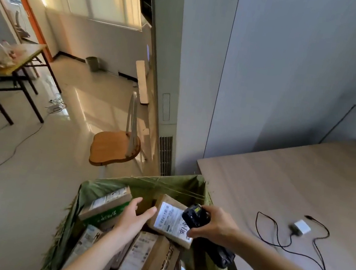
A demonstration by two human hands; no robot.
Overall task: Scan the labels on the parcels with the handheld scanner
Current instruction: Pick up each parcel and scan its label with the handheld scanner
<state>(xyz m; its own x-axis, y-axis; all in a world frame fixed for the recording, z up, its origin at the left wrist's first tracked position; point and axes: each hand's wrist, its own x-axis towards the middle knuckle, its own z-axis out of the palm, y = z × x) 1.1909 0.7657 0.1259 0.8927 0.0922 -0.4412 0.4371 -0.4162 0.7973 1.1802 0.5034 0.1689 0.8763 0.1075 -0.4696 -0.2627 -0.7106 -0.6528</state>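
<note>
Desk: light wood, right of bin. 
Bin: green-lined, beside desk, full of cardboard parcels. 
Labelled parcel: tilted atop the pile, white label up. 
Green-printed parcel: at bin's left. 
Left hand: fingers straight, released, over the parcels. 
Right hand: grasping black handheld scanner just above the labelled parcel. 
White charger: with black cable, on desk.

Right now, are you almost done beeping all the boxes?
Can't tell how many are done; no box is set apart as finished. In hand: the right hand grips the scanner over a box label, while the open left hand reaches toward that box. Left: several more boxes lie in the bin.
</note>
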